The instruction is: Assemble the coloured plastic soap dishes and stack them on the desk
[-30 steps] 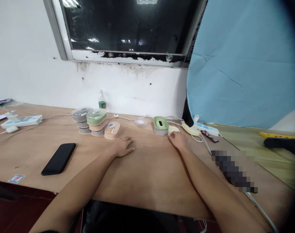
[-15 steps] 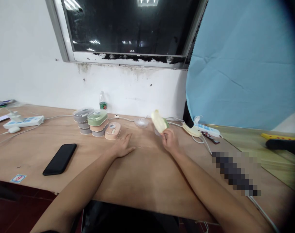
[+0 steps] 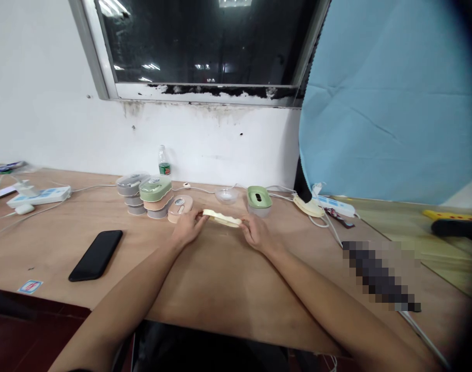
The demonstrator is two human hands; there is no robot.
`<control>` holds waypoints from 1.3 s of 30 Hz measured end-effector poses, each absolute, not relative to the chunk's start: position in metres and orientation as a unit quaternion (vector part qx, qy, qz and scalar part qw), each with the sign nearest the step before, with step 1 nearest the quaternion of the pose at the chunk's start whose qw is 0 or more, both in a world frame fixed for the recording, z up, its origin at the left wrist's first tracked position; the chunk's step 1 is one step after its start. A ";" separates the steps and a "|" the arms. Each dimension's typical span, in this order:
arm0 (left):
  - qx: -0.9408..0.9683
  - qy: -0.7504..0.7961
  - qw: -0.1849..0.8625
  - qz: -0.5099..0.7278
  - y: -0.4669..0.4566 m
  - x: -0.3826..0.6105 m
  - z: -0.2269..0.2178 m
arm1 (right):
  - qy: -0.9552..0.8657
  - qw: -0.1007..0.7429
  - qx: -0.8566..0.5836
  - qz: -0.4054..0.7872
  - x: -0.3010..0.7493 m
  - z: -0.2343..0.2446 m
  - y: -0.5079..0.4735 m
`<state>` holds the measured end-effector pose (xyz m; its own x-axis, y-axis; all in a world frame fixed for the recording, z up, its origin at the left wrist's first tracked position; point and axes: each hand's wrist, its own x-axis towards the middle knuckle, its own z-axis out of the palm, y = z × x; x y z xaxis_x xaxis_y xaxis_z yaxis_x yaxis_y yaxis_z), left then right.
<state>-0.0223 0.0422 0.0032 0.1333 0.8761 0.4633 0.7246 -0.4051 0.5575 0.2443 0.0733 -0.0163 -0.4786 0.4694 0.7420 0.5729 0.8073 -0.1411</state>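
Observation:
Between my hands, just above the table, a thin cream oval piece like a box lid (image 3: 222,218) is held nearly edge-on. My left hand (image 3: 186,227) pinches its left end. The fingers of my right hand (image 3: 257,232) grip its right end. Right behind my right hand stands a small oval box (image 3: 259,197) with a green top, a dark slot in it and a greyish lower part. A pink oval box (image 3: 180,206) lies just beyond my left hand. Behind the held piece sits a clear shallow bowl (image 3: 226,195).
Stacked grey boxes (image 3: 132,185) and a stack with a green top (image 3: 155,188) stand left, near a plastic bottle (image 3: 163,161). A black phone (image 3: 95,255) lies front left. On the right are another cream piece (image 3: 308,206), a power strip (image 3: 338,207) and cables.
The cream piece has come down and left from in front of the green-topped box and turned nearly flat. My left hand, before resting open on the table, now grips its other end.

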 end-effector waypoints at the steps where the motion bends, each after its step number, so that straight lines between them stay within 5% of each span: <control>1: 0.747 0.547 0.092 0.367 0.042 -0.022 0.004 | -0.844 0.418 -0.330 -0.059 0.245 -0.017 0.073; 6: 0.754 0.584 0.068 0.293 0.036 -0.017 0.008 | -0.794 0.423 -0.435 0.027 0.239 -0.014 0.069; 16: 0.799 0.584 0.039 0.134 0.041 -0.016 -0.004 | -0.856 0.266 -0.433 0.100 0.236 -0.018 0.076; 25: 0.792 0.597 0.054 0.115 0.041 -0.017 -0.005 | -0.727 0.420 -0.542 0.025 0.270 -0.026 0.112; 39: 0.790 0.591 0.076 0.143 0.040 -0.017 -0.003 | -0.690 0.395 -0.607 -0.005 0.288 -0.036 0.133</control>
<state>-0.0167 0.0404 -0.0035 0.2596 0.9562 0.1354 0.9127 -0.2887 0.2891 0.2880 0.1332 -0.0355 0.0480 0.8329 0.5513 0.8410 0.2641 -0.4723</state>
